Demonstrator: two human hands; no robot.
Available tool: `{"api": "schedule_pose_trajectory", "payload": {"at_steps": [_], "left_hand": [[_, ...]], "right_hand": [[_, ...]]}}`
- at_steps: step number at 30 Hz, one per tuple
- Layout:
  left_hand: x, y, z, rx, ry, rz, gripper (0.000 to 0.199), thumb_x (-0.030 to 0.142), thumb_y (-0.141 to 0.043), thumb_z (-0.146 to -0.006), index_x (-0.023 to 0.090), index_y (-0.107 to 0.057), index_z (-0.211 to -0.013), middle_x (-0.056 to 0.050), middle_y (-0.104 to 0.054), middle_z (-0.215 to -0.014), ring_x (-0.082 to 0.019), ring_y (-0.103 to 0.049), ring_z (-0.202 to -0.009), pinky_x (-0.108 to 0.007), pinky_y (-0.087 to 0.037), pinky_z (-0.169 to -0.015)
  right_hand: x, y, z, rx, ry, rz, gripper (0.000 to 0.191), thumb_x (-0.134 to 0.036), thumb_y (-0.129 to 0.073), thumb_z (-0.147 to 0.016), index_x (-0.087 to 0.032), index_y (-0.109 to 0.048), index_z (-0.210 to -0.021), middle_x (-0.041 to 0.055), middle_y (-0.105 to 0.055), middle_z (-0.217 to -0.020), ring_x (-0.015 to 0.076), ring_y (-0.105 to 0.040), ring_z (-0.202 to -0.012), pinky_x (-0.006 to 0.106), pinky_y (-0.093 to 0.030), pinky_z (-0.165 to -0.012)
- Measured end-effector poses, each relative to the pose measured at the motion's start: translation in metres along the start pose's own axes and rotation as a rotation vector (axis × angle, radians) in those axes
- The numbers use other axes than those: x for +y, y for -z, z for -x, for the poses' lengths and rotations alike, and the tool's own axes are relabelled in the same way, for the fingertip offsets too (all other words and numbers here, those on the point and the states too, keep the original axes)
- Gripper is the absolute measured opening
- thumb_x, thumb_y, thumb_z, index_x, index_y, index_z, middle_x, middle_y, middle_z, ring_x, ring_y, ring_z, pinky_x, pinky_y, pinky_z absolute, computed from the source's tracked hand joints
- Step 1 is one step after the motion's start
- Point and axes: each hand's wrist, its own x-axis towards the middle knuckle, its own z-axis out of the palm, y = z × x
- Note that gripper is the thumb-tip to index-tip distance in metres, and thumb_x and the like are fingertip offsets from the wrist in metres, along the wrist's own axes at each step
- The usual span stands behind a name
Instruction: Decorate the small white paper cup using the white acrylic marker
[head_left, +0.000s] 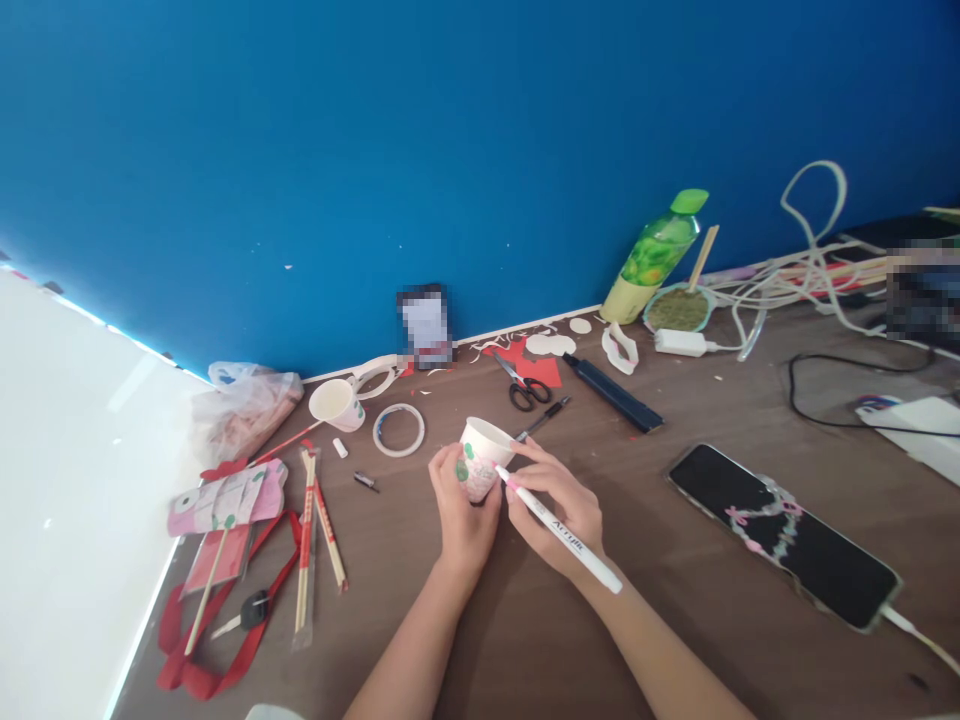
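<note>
A white paper cup [484, 455] with green and pink markings is held tilted over the table by my left hand [459, 505], fingers wrapped round its side and base. My right hand [559, 505] grips a white acrylic marker [566, 535] with a pink tip. The tip meets or nearly meets the cup's side, and some right fingers rest near the rim. Just beyond the hands lie a black pen [544, 418] and black-handled scissors [527, 388]. A roll of tape [399, 430] and a small white cap [340, 447] sit to the left.
Another paper cup [336, 403], a plastic bag [247, 405], wrapped chopsticks [306, 550] and a key [251, 610] on red ribbon occupy the left. To the right are a charging phone [784, 535], a dark blue long case [615, 392] and a green-capped bottle [652, 260]. A blue wall [480, 150] bounds the back.
</note>
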Motion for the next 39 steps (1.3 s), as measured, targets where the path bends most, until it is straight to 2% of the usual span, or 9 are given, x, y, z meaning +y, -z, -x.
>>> {"api": "schedule_pose_trajectory", "payload": {"at_steps": [19, 39], "left_hand": [[-0.0010, -0.0002, 0.0018, 0.005, -0.035, 0.014, 0.051, 0.023, -0.068, -0.078, 0.020, -0.047, -0.124, -0.013, -0.050, -0.118, -0.026, -0.051, -0.115, -0.041, -0.045, -0.097], [-0.0034, 0.0000, 0.0010, -0.010, -0.063, 0.015, 0.054, 0.021, -0.068, -0.075, 0.020, -0.045, -0.125, -0.012, -0.051, -0.117, -0.026, -0.052, -0.113, -0.043, -0.046, -0.097]], "right_hand": [[-0.0024, 0.0017, 0.0000, 0.000, -0.052, -0.019, 0.029, 0.002, -0.062, -0.071, -0.022, -0.062, -0.088, 0.0031, -0.068, -0.079, 0.0268, -0.070, -0.101, 0.042, -0.058, -0.087], [-0.0021, 0.0036, -0.0006, 0.000, -0.055, -0.064, 0.030, 0.003, -0.061, -0.069, -0.021, -0.060, -0.085, 0.0025, -0.063, -0.074, 0.0288, -0.069, -0.101, 0.045, -0.056, -0.088]]}}
